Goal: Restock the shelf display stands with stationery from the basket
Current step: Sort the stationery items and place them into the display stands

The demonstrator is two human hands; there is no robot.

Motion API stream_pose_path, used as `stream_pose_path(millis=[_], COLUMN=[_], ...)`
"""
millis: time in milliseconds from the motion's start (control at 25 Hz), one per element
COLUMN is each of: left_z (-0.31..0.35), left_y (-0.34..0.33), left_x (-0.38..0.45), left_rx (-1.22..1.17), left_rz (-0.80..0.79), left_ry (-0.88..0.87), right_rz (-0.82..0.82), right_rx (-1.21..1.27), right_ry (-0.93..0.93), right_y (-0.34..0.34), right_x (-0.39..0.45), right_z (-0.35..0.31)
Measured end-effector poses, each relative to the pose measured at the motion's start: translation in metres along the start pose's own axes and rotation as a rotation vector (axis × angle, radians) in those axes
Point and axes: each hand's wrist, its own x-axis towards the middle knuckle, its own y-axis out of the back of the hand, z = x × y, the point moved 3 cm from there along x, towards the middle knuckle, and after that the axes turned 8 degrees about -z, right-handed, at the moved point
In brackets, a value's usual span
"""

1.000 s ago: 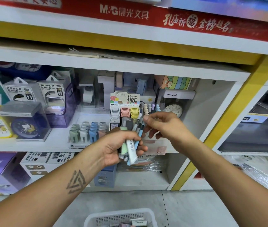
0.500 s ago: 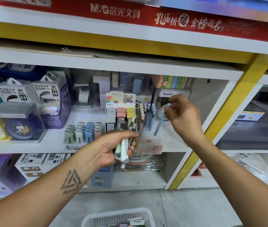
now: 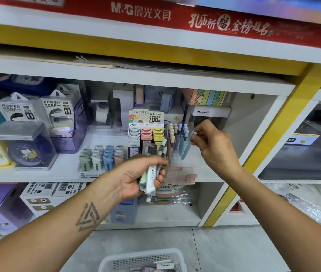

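1. Step in hand, as I judge it: one pen at a time goes from the held bunch into the clear acrylic pen stand (image 3: 185, 154), which sits toward the right end of the middle shelf (image 3: 38, 173), just beside the pencil-lead display (image 3: 146, 134).
2. The right hand (image 3: 214, 146) pinches the top of a light blue pen (image 3: 187, 149) between thumb and fingertips; the pen leans with its lower end already inside the stand, next to the blue pens standing there.
3. The left hand (image 3: 142, 173) is curled round a bundle of pens and packaged stationery (image 3: 151, 169), held in front of the shelf's front edge.
4. The next move likely calls for letting the blue pen settle upright into its row, then drawing another from the bundle.
5. Room: the stand's right side shows free space, and the shelf's white side wall (image 3: 253, 124) is near, so the right hand has little width there. The shelf above hangs low.
6. The white basket (image 3: 116, 260) rests on the floor below, with more stock inside.
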Motion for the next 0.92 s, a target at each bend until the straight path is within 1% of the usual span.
stream_pose_path(millis=[80, 280, 320, 440, 480, 520, 560, 640, 720, 760, 840, 920], left_z=[0.000, 0.000, 0.000, 0.000, 0.000, 0.000, 0.000, 0.000, 0.001, 0.001, 0.001, 0.003], left_y=[0.001, 0.000, 0.000, -0.002, -0.002, -0.003, -0.003, -0.005, -0.007, -0.008, -0.007, -0.004], left_x=[0.000, 0.000, -0.001, -0.001, -0.001, -0.001, -0.001, -0.002, -0.002, -0.003, -0.004, -0.005], left_rx=[0.003, 0.021, 0.025, 0.038, 0.039, 0.037, 0.032, 0.018, 0.003, -0.002, -0.017, -0.032], left_rz=[-0.004, -0.013, -0.016, -0.032, -0.037, -0.041, -0.045, -0.061, -0.073, -0.076, -0.079, -0.072], left_ry=[0.003, 0.005, 0.005, 0.009, 0.010, 0.011, 0.012, 0.008, 0.004, 0.005, 0.001, -0.016], right_rz=[-0.010, -0.104, -0.107, -0.086, -0.074, -0.075, -0.106, -0.279, -0.432, -0.467, -0.461, -0.358], right_rx=[-0.003, -0.008, -0.027, -0.188, -0.181, -0.103, 0.051, 0.439, 0.640, 0.698, 0.812, 0.948], right_ry=[-0.006, -0.061, -0.057, -0.036, -0.050, -0.084, -0.139, -0.260, -0.334, -0.353, -0.387, -0.433], right_y=[-0.001, -0.007, -0.007, -0.007, -0.006, -0.006, -0.008, -0.017, -0.027, -0.030, -0.031, -0.024], right_x=[0.000, 0.002, 0.002, 0.004, 0.004, 0.004, 0.005, 0.004, 0.001, 0.000, 0.000, 0.004], right_z=[0.002, 0.007, 0.007, 0.003, -0.001, -0.006, -0.011, -0.022, -0.030, -0.032, -0.032, -0.027])
